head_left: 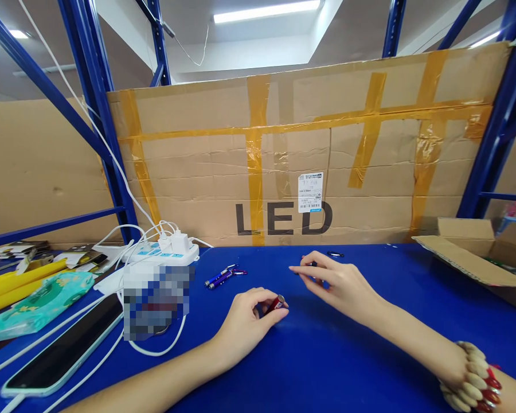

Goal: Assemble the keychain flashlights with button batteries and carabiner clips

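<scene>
My left hand [250, 319] is low over the blue tabletop, thumb and fingers closed around a small dark red cylinder [276, 304] with a lighter end. To its right, my right hand [333, 280] reaches forward with fingertips drawn together. Small dark pieces [313, 264] show between and behind those fingers; what they are, and how firmly they are gripped, is largely hidden. Left of the hands lie slim metallic tubes with clips, one blue [217, 276] and one purple [221, 280]. Just past the right hand rests a small black clip-like piece [335, 254].
At left, a white power strip [184, 252] with plugs and cables stands behind a phone [64, 347]. A teal packet [38, 307] and yellow items [26, 278] lie farther left. An open cardboard box [468, 264] sits at right. A taped cardboard panel [206, 183] closes the back.
</scene>
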`<state>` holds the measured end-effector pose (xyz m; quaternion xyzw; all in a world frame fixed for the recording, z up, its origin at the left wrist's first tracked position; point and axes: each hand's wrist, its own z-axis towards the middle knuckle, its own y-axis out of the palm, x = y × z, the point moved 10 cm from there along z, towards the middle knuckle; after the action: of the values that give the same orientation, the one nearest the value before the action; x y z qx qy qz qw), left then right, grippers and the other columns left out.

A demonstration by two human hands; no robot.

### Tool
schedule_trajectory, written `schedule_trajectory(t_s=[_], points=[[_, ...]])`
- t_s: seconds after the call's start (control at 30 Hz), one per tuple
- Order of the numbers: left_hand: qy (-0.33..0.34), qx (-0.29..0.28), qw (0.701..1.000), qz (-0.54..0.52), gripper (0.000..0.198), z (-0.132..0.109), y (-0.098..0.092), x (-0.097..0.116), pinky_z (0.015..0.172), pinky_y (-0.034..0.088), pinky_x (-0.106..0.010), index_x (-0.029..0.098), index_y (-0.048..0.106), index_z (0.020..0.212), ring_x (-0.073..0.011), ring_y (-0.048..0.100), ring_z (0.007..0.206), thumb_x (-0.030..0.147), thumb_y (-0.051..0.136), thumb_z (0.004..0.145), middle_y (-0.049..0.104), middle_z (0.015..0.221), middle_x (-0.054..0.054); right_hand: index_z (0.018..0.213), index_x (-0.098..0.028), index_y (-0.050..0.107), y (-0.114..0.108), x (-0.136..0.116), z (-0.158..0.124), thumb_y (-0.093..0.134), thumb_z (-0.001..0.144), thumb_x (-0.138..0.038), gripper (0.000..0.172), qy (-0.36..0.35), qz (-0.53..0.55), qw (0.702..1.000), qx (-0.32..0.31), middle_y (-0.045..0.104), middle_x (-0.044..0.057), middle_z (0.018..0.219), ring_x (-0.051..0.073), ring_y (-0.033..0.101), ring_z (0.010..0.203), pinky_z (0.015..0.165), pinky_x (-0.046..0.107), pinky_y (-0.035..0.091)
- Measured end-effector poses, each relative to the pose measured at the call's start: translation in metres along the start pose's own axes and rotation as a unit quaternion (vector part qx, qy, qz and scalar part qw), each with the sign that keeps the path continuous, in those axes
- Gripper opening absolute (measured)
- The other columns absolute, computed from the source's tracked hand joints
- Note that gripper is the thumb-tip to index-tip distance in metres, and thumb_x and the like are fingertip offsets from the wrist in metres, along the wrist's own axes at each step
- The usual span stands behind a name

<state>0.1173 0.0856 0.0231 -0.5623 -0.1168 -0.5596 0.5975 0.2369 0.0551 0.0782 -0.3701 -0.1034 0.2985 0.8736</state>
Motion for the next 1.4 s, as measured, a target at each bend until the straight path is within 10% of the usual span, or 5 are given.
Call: schedule_trajectory(t_s=[0.3,0.8,1.4], points=[[0.018,-0.007,1.0,0.002,0.019,0.0,0.001,0.002,0.061,0.039,-0.024,0.015,0.071,0.082,-0.0165,0.054,0.067,0.025,0.055,0.082,0.064,0.074,-0.003,0.089,-0.017,0.07,0.033,0.01,-0.007,0.057,0.083,-0.037,0.024,0.174,0.354,0.917,-0.056,0.063,0.005,0.087,0.005,0.051,0.042,0.041,0.021,0.041],[0.06,-0.064,0.995,0.044,0.021,-0.003,0.013,0.008,0.062,0.04,-0.023,0.016,0.067,0.083,-0.0169,0.055,0.068,0.026,0.048,0.085,0.064,0.076,-0.003,0.087,-0.015,0.069,0.063,0.015,-0.017,0.074,0.062,-0.04,0.036,0.278,0.468,0.822,-0.167,0.065,0.001,0.066,0.006,0.048,0.042,0.04,0.019,0.039],[0.074,-0.074,0.993,0.05,0.025,-0.006,0.015,0.014,0.056,0.035,-0.022,0.016,0.064,0.084,-0.0135,0.047,0.06,0.026,0.042,0.09,0.057,0.068,0.0,0.069,-0.015,0.069,0.058,0.009,-0.018,0.072,0.067,-0.038,0.023,0.26,0.409,0.844,-0.23,0.056,-0.003,0.051,0.007,0.049,0.045,0.041,0.017,0.035]])
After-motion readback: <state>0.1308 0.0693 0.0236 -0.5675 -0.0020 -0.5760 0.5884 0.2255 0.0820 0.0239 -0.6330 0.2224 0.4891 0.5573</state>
